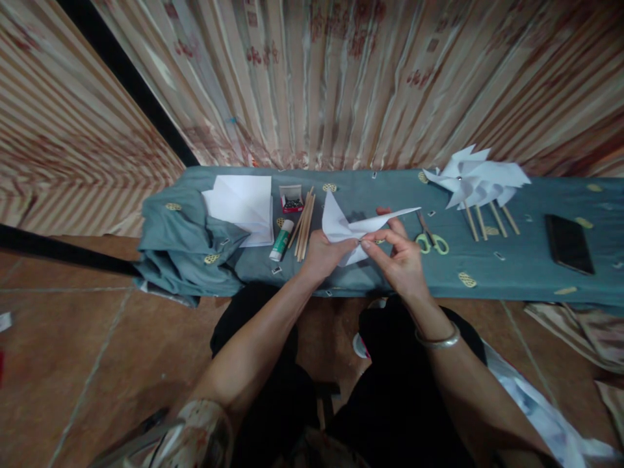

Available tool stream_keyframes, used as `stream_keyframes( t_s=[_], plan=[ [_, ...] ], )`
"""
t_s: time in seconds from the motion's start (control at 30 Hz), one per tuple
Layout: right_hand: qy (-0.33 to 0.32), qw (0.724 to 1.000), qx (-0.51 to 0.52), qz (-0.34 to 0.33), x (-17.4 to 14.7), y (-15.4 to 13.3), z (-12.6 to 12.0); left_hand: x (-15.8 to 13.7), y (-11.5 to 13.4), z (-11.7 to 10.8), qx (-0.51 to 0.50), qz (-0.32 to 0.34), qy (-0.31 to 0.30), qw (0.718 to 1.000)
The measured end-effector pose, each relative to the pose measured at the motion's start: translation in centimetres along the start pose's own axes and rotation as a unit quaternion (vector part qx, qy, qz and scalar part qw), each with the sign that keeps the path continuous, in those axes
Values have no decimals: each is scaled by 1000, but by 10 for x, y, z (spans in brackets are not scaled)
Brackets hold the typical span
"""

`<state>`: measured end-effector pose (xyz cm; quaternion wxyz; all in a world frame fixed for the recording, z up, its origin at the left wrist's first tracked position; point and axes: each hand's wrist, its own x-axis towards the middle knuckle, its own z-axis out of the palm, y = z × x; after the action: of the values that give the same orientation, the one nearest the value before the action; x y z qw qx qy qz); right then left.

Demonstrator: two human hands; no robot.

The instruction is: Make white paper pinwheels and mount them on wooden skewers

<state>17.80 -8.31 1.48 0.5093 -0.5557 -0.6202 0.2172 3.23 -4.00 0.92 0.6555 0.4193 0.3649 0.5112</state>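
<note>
A white paper pinwheel (361, 225) is held above the cloth, its blades folded in towards the centre and their tips sticking out. My left hand (324, 255) is closed on its near left side, with the thumb pressed at the middle. My right hand (403, 259) pinches at the centre from the right; any small pin between these fingertips is too small to make out. Just left of my left hand lie several wooden sticks (305, 224) and a green and white glue stick (281, 240). Scissors with light green handles (431, 242) lie right of my right hand.
A small red box of pins (291, 200) stands open behind the glue stick. White paper sheets (244, 198) lie at left, partly under bunched cloth (188, 240). Several pinwheels on sticks (480, 179) and a black phone (568, 242) lie at right. A curtain (292, 84) hangs behind.
</note>
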Motion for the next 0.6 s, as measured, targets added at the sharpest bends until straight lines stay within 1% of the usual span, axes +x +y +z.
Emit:
stream_keyframes(
  t_s=[0.17,0.3,0.43,0.5,0.6],
  plan=[
    [-6,1000,6,6,0,4,3,1,0,-4,0,-40,1,999],
    [-7,1000,9,25,1,5,6,1,0,-9,-2,-78,-33,996],
    [-11,999,30,37,1,7,9,2,0,-15,-8,-74,-55,996],
    [-11,998,36,46,0,9,12,1,1,-17,-10,-65,-61,996],
    [-18,998,40,51,-1,11,15,0,4,-19,-15,-67,-63,996]
  ],
)
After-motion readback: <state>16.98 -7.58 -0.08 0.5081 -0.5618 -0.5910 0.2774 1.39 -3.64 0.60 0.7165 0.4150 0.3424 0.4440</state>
